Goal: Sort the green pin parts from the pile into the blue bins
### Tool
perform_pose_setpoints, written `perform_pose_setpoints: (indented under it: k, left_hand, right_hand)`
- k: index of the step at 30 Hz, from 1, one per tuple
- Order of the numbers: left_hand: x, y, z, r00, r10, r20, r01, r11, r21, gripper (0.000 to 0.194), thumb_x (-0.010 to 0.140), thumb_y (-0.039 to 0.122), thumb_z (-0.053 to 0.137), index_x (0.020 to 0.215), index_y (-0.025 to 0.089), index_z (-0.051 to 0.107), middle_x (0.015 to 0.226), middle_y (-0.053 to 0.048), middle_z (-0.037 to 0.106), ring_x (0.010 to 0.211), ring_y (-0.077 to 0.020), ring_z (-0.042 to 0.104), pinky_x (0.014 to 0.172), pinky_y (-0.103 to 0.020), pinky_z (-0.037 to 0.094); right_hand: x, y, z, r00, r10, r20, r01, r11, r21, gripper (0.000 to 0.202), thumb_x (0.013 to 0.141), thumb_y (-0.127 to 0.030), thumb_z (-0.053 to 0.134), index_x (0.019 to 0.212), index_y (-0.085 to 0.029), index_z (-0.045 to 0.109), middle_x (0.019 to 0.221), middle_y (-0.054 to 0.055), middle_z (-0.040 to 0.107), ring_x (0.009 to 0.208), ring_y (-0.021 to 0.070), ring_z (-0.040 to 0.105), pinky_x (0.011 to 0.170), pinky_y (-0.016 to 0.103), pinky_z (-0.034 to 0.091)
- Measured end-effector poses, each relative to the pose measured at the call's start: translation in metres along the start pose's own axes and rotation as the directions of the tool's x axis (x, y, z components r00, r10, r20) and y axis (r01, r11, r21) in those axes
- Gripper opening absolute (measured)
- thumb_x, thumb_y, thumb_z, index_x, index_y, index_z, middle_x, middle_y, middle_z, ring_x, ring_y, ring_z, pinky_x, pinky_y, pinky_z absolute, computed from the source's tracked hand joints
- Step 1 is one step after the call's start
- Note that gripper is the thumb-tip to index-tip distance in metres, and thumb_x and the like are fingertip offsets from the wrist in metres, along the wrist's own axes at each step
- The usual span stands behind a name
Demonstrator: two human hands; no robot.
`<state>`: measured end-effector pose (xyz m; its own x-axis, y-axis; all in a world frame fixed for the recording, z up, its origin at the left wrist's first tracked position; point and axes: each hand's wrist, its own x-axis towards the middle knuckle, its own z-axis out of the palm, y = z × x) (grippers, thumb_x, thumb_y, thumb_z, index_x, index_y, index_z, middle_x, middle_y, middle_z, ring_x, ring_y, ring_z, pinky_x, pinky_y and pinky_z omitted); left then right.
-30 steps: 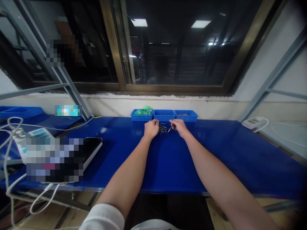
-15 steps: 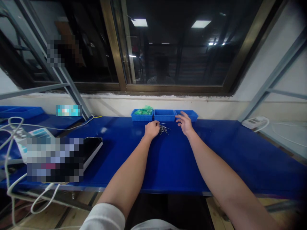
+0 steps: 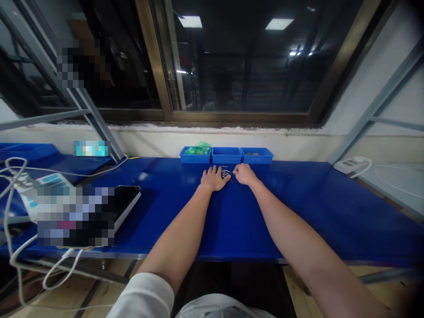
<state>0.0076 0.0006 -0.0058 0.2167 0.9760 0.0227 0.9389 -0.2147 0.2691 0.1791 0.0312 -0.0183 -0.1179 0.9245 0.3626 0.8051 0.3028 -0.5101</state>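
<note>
Right hand (image 3: 244, 174) — back beside pins (image 3: 225, 172)

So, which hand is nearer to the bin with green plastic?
Left hand: it is in front of that bin, slightly to the right; the right hand is farther right.

Dark window (image 3: 245, 66), 2 reflected lights (image 3: 280, 24).

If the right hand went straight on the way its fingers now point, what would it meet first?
The right hand would probably meet the loose thin metal pieces first, on the table just by its fingertips; one view leaves depth unclear.
</note>
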Motion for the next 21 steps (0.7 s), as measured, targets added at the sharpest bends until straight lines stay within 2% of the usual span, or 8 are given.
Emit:
perform_pose_setpoints:
  k: [3, 5, 9, 11, 13, 17, 21]
  left_hand:
    - [0.002, 0.000, 0.002, 0.999, -0.010, -0.047, 0.010, 1.000, -0.016, 0.082, 0.079, 0.070, 0.024, 0.140, 0.016, 0.027, 0.148, -0.015, 0.020, 0.136, -0.0312, 0.016, 0.108, -0.049, 0.012]
    - [0.003, 0.002, 0.002, 0.993, 0.001, -0.121, -0.005, 0.999, -0.036, 0.079, 0.080, 0.067, 0.028, 0.138, 0.014, 0.031, 0.146, -0.016, 0.024, 0.135, -0.0315, 0.021, 0.106, -0.048, 0.016]
    - [0.003, 0.006, -0.005, 0.955, 0.080, -0.284, -0.106, 0.991, -0.080, 0.049, 0.088, 0.049, 0.032, 0.123, 0.020, 0.049, 0.129, -0.012, 0.051, 0.120, -0.0263, 0.043, 0.098, -0.042, 0.030]
    - [0.002, 0.008, -0.009, 0.947, 0.112, -0.300, -0.144, 0.986, -0.087, 0.036, 0.090, 0.040, 0.032, 0.107, 0.022, 0.059, 0.112, -0.008, 0.062, 0.108, -0.0229, 0.052, 0.093, -0.039, 0.034]
    - [0.000, 0.009, -0.013, 0.947, 0.111, -0.301, -0.145, 0.985, -0.095, 0.032, 0.090, 0.034, 0.035, 0.095, 0.022, 0.064, 0.101, -0.007, 0.066, 0.100, -0.0210, 0.056, 0.090, -0.036, 0.035]
    - [-0.004, 0.009, -0.019, 0.947, 0.073, -0.314, -0.115, 0.986, -0.119, 0.026, 0.087, 0.029, 0.042, 0.096, 0.025, 0.067, 0.102, -0.004, 0.067, 0.100, -0.0198, 0.056, 0.089, -0.032, 0.035]
    - [-0.004, 0.005, -0.020, 0.945, 0.078, -0.319, -0.130, 0.981, -0.145, 0.025, 0.085, 0.032, 0.048, 0.098, 0.029, 0.068, 0.103, -0.002, 0.068, 0.101, -0.0197, 0.057, 0.089, -0.031, 0.036]
  right_hand:
    - [0.000, 0.000, 0.000, 1.000, 0.004, -0.022, -0.004, 0.999, 0.033, 0.004, 0.072, -0.018, 0.061, 0.068, -0.018, 0.062, 0.079, 0.012, 0.062, 0.082, 0.0229, 0.054, 0.073, 0.032, 0.037]
    - [0.000, -0.003, -0.003, 0.999, -0.010, -0.032, 0.013, 0.997, 0.080, 0.003, 0.075, -0.019, 0.057, 0.074, -0.019, 0.060, 0.075, 0.010, 0.062, 0.076, 0.0205, 0.054, 0.068, 0.030, 0.038]
    - [-0.001, -0.011, -0.007, 0.996, -0.094, 0.007, 0.091, 0.973, 0.211, 0.008, 0.079, -0.021, 0.050, 0.077, -0.020, 0.057, 0.069, 0.003, 0.061, 0.064, 0.0154, 0.053, 0.062, 0.027, 0.038]
    - [-0.002, -0.015, -0.008, 0.994, -0.109, 0.005, 0.103, 0.950, 0.294, 0.007, 0.077, -0.021, 0.050, 0.074, -0.020, 0.056, 0.067, 0.001, 0.060, 0.061, 0.0141, 0.053, 0.060, 0.027, 0.038]
    - [-0.002, -0.017, -0.007, 0.996, -0.094, -0.003, 0.087, 0.912, 0.400, 0.005, 0.075, -0.023, 0.052, 0.073, -0.020, 0.055, 0.065, 0.000, 0.058, 0.061, 0.0136, 0.052, 0.060, 0.026, 0.039]
    - [-0.003, -0.019, -0.008, 0.998, -0.043, 0.050, 0.002, 0.778, 0.629, 0.013, 0.067, -0.030, 0.061, 0.070, -0.018, 0.056, 0.064, -0.001, 0.057, 0.059, 0.0121, 0.051, 0.057, 0.026, 0.039]
    - [-0.004, -0.021, -0.012, 0.991, 0.006, 0.131, -0.099, 0.688, 0.719, 0.019, 0.061, -0.035, 0.066, 0.067, -0.017, 0.060, 0.059, -0.001, 0.056, 0.052, 0.0104, 0.047, 0.049, 0.024, 0.035]
